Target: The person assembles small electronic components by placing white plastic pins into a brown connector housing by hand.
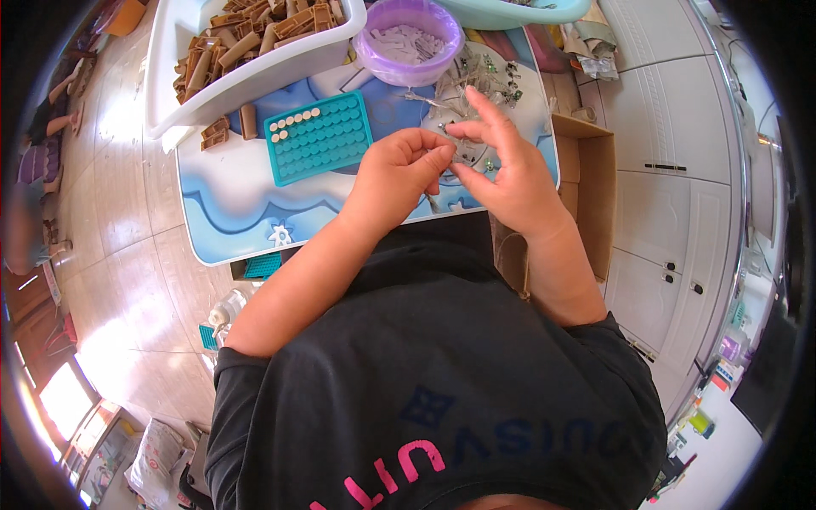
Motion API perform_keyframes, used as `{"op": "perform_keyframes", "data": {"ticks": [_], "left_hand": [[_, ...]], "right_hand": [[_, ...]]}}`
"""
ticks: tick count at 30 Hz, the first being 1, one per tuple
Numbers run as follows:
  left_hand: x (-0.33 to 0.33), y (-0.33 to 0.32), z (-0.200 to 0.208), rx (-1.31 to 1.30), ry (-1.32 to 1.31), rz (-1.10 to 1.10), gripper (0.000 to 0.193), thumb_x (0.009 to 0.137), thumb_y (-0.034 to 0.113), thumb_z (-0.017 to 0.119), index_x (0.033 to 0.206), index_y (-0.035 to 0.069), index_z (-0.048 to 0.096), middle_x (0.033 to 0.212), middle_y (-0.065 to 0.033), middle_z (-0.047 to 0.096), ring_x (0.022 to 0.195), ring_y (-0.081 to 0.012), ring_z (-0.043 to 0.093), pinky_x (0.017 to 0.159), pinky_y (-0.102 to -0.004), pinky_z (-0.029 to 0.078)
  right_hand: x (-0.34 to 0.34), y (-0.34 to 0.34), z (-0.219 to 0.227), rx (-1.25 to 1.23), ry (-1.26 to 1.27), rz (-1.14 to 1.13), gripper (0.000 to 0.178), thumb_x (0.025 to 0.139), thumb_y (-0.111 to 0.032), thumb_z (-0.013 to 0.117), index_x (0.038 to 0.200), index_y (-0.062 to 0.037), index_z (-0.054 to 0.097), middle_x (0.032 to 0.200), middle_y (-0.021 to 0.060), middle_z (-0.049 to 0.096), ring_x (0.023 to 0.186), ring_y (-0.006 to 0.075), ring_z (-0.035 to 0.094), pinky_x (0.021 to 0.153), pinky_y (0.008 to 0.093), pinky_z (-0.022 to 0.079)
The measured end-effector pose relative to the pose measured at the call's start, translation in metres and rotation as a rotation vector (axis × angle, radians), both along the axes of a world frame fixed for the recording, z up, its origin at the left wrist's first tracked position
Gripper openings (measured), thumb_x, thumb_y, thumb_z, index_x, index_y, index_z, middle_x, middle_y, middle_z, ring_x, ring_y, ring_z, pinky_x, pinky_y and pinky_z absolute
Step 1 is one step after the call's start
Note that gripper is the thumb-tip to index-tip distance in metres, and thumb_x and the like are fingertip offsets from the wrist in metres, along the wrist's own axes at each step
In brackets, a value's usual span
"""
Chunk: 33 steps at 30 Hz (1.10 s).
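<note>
My left hand (398,174) is closed above the near edge of the table, thumb and index fingertips pressed together. What it pinches is too small to make out. Just to its right, my right hand (512,174) has its fingers spread, with thumb and fingertips close to the left hand's pinch. Beneath and beyond both hands lies a tangled heap of thin wire-like pieces (489,81) with small green and dark beads. Left of my left hand, a teal tray (323,155) of round wells holds several cream discs (295,121) in its far rows.
A white bin (255,78) of brown plastic pieces (246,42) stands far left, with two loose brown pieces (216,133) beside it. A purple-lined bowl (406,71) holds pale bits. A pale teal basin (518,17) sits behind. An open cardboard box (592,200) flanks the patterned table (242,223).
</note>
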<state>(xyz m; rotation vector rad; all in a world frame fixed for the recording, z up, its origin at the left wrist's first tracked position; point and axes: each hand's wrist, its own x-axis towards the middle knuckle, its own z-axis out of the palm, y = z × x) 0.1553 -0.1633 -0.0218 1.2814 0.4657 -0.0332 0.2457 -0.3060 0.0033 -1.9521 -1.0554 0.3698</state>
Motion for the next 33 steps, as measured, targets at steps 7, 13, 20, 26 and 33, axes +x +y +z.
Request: {"op": "perform_keyframes", "data": {"ticks": [7, 13, 20, 26, 33], "left_hand": [[-0.002, 0.004, -0.004, -0.156, 0.047, 0.006, 0.019, 0.088, 0.021, 0.061, 0.094, 0.003, 0.061, 0.061, 0.0021, 0.053, 0.051, -0.0025, 0.044, 0.043, -0.0178, 0.032], [-0.002, 0.003, -0.001, -0.020, 0.096, 0.042, 0.020, 0.088, 0.023, 0.062, 0.091, 0.003, 0.062, 0.059, 0.0020, 0.053, 0.047, -0.0028, 0.040, 0.042, -0.0177, 0.029], [-0.005, 0.005, -0.007, -0.454, 0.066, 0.182, 0.016, 0.087, 0.020, 0.063, 0.089, 0.004, 0.061, 0.060, 0.0009, 0.053, 0.045, -0.0034, 0.038, 0.039, -0.0177, 0.027], [-0.007, 0.004, -0.013, -0.677, 0.081, 0.155, 0.016, 0.087, 0.020, 0.062, 0.087, 0.005, 0.059, 0.066, 0.0006, 0.054, 0.044, -0.0029, 0.036, 0.038, -0.0166, 0.026], [-0.010, 0.007, -0.013, -0.657, 0.085, 0.185, 0.017, 0.085, 0.021, 0.065, 0.085, 0.005, 0.058, 0.070, 0.0005, 0.055, 0.044, -0.0026, 0.036, 0.037, -0.0159, 0.026]], "right_hand": [[0.001, 0.000, 0.002, 0.016, 0.081, 0.014, 0.075, 0.075, 0.000, 0.065, 0.140, -0.0101, 0.030, 0.109, 0.0102, 0.065, 0.106, 0.0194, 0.059, 0.094, 0.0309, 0.040], [0.003, 0.002, -0.005, 0.123, 0.052, 0.009, 0.076, 0.073, -0.004, 0.068, 0.139, -0.0064, 0.030, 0.111, 0.0137, 0.062, 0.102, 0.0222, 0.061, 0.085, 0.0326, 0.045], [-0.019, 0.004, -0.002, 0.004, -0.150, -0.220, 0.057, 0.067, -0.020, 0.079, 0.111, -0.0028, 0.047, 0.092, 0.0101, 0.062, 0.079, 0.0186, 0.062, 0.068, 0.0299, 0.051], [-0.028, 0.012, -0.007, 0.190, 0.305, -0.188, 0.040, 0.074, -0.012, 0.075, 0.101, -0.0026, 0.046, 0.077, 0.0069, 0.061, 0.070, 0.0134, 0.060, 0.065, 0.0262, 0.049], [-0.023, 0.007, -0.012, 0.181, 0.376, -0.188, 0.036, 0.079, 0.001, 0.065, 0.108, -0.0018, 0.044, 0.085, 0.0047, 0.059, 0.079, 0.0093, 0.055, 0.072, 0.0236, 0.045]]}}
